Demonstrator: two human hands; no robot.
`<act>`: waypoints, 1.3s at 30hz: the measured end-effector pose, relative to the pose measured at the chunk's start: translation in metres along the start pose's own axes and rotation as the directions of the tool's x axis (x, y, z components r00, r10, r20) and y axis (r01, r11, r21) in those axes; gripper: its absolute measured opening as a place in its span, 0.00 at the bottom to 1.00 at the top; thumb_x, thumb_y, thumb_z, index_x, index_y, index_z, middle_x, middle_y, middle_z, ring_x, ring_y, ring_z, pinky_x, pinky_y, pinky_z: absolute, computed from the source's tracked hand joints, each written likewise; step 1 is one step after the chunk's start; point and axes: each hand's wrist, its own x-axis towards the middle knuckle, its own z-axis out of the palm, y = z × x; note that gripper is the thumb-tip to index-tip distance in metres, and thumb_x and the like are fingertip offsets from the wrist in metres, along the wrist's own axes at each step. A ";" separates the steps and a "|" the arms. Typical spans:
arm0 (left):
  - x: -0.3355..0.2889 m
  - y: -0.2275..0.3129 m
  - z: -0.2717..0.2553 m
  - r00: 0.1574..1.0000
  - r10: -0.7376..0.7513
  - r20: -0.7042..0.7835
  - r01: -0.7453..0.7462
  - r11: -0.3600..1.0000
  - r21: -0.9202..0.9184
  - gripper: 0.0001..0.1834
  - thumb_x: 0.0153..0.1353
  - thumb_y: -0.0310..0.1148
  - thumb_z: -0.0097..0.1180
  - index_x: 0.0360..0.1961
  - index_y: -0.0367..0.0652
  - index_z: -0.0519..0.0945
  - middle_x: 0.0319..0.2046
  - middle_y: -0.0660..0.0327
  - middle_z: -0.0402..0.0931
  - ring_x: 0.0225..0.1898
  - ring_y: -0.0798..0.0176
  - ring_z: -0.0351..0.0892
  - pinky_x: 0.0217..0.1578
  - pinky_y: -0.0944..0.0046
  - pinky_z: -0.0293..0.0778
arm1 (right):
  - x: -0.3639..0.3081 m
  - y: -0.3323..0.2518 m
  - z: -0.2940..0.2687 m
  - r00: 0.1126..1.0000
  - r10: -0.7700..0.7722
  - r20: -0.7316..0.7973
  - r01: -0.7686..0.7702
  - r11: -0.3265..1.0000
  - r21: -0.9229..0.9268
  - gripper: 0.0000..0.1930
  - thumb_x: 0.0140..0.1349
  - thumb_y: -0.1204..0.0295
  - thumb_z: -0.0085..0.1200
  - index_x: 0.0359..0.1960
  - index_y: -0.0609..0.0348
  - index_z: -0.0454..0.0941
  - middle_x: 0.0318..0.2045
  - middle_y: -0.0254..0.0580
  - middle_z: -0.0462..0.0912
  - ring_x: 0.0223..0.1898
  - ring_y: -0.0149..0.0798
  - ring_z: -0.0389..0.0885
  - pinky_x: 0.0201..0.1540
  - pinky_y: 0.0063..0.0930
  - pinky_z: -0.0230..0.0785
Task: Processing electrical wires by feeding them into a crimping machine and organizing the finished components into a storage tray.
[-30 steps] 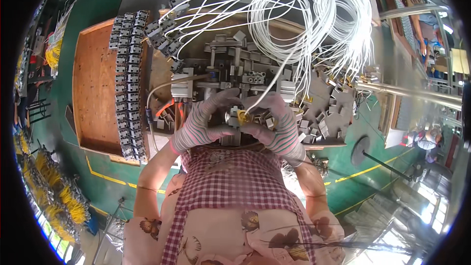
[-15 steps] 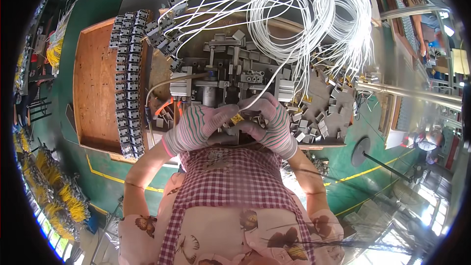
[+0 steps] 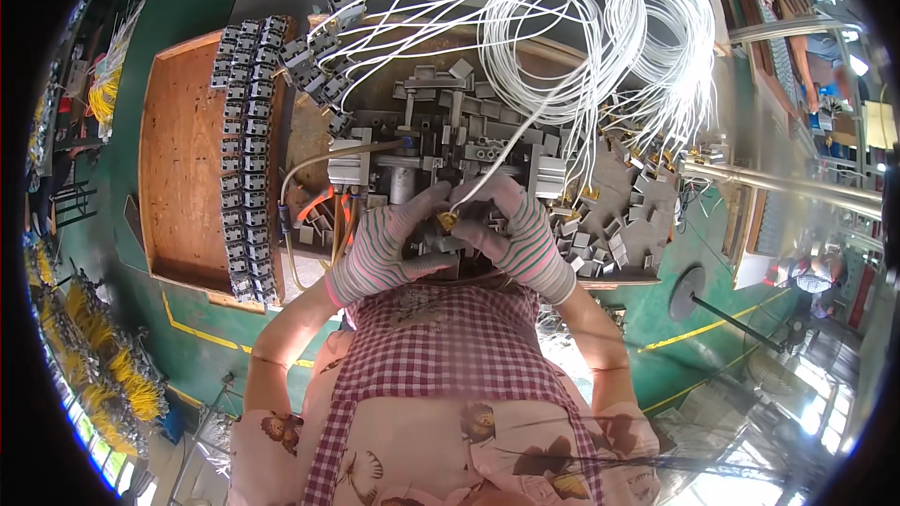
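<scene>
Both my hands wear striped knit gloves and meet over the metal fixture (image 3: 450, 145) in front of my apron. My right hand (image 3: 520, 239) pinches the end of a white cable (image 3: 506, 152), which runs up to the coils. A small brass-coloured terminal (image 3: 447, 220) shows at that end, between the two hands. My left hand (image 3: 384, 253) curves its fingers around the near side of the terminal, beside a dark part; what it grips is hidden. Orange-handled pliers (image 3: 316, 204) lie left of the fixture.
Large coils of white cable (image 3: 553, 37) spread over the far side of the bench. Rows of small metal-and-black blocks (image 3: 244, 159) line a wooden tray (image 3: 183, 169) at left. Loose metal housings (image 3: 609, 239) lie at right. A round-based stand (image 3: 689, 292) is on the green floor.
My left fingers have shifted up and apart from the right fingers. The cable end and the brass terminal have moved slightly left and down. My right hand still pinches the cable.
</scene>
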 end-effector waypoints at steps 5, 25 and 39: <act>-0.004 0.015 -0.003 0.990 -0.138 -0.035 0.136 0.988 -0.073 0.52 0.43 0.41 0.77 0.68 0.41 0.62 0.47 0.56 0.81 0.46 0.62 0.82 0.48 0.64 0.76 | 0.001 0.000 0.000 0.999 -0.033 -0.029 0.032 0.998 -0.058 0.21 0.49 0.80 0.69 0.46 0.55 0.77 0.44 0.39 0.78 0.42 0.38 0.81 0.44 0.29 0.75; 0.027 -0.025 -0.011 0.971 0.189 0.150 -0.241 0.733 0.636 0.28 0.52 0.37 0.62 0.56 0.45 0.74 0.38 0.61 0.73 0.42 0.56 0.74 0.42 0.55 0.73 | 0.038 0.055 0.003 0.989 -0.083 0.125 0.150 0.578 -0.802 0.34 0.37 0.49 0.69 0.48 0.49 0.79 0.52 0.38 0.72 0.55 0.48 0.68 0.55 0.46 0.61; 0.038 -0.032 -0.016 0.894 0.082 0.441 -0.422 0.491 0.763 0.25 0.52 0.32 0.54 0.54 0.44 0.76 0.41 0.61 0.73 0.42 0.60 0.75 0.43 0.60 0.73 | 0.028 0.028 -0.008 0.993 -0.093 0.066 0.111 0.638 -0.762 0.26 0.41 0.58 0.68 0.45 0.52 0.80 0.47 0.39 0.79 0.47 0.44 0.75 0.53 0.41 0.64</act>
